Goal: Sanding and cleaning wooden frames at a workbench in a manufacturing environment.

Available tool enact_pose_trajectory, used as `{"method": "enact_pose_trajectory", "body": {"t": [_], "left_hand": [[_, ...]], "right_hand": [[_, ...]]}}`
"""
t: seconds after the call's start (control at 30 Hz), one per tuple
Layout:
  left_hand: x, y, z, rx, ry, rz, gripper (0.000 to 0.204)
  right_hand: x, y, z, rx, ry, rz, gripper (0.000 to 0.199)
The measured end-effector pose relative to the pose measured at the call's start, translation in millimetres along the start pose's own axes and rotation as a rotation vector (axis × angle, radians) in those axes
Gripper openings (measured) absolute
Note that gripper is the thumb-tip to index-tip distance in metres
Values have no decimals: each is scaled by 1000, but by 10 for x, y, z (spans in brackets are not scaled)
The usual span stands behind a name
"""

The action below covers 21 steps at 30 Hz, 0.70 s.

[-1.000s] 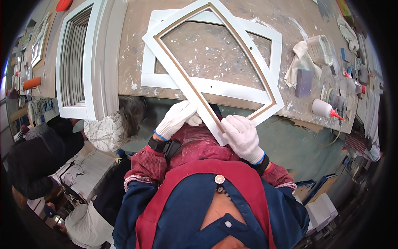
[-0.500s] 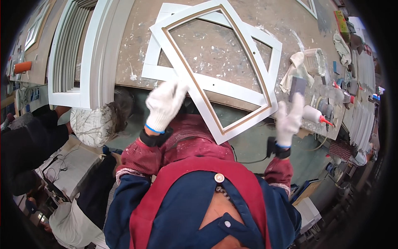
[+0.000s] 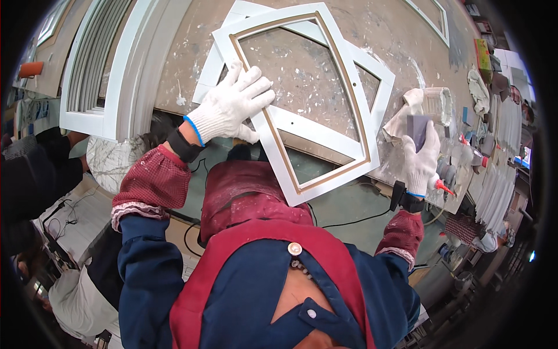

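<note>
A white frame (image 3: 271, 150) with a brown groove along its inner edge lies tilted over a second white frame (image 3: 325, 135), its near corner jutting past the table edge. My left hand (image 3: 232, 107), in a white knit glove, rests on the upper frame's left side with fingers spread and thumb below. At the right, my gloved right hand (image 3: 421, 160) has its thumb and fingers around a grey sanding block (image 3: 416, 129). That block is beside a cream cloth (image 3: 396, 119) on the table.
Several white frames (image 3: 113, 75) stand stacked at the left. A bottle with a red nozzle (image 3: 443, 186) is by the table's right edge. Another frame (image 3: 439, 23) lies at the far right. People work at the left, and a black cable (image 3: 357, 220) hangs below the table.
My left hand has moved up and opened out onto the upper frame. My right hand has reached the sanding block and closed around it.
</note>
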State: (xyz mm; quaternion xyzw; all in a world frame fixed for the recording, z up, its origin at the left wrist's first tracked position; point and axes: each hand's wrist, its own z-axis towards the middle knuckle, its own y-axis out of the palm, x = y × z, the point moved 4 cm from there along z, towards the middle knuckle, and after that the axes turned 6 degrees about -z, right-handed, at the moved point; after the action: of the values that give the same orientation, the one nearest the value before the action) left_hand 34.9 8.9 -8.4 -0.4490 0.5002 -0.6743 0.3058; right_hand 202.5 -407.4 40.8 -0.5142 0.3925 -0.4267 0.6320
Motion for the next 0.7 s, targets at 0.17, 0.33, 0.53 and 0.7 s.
{"method": "enact_pose_trajectory", "body": {"t": [0.17, 0.33, 0.53, 0.7], "left_hand": [[44, 91, 48, -7, -81, 25, 96], [4, 113, 24, -19, -83, -207, 101], [-61, 181, 56, 40, -75, -276, 89], [-152, 324, 3, 160, -55, -418, 86]], "right_hand": [[-1102, 132, 351, 72, -526, -68, 81], [-1565, 556, 623, 14, -707, -179, 74], [-2361, 795, 1463, 64, -702, -255, 60], [-2013, 515, 990, -26, -783, -254, 61]]}}
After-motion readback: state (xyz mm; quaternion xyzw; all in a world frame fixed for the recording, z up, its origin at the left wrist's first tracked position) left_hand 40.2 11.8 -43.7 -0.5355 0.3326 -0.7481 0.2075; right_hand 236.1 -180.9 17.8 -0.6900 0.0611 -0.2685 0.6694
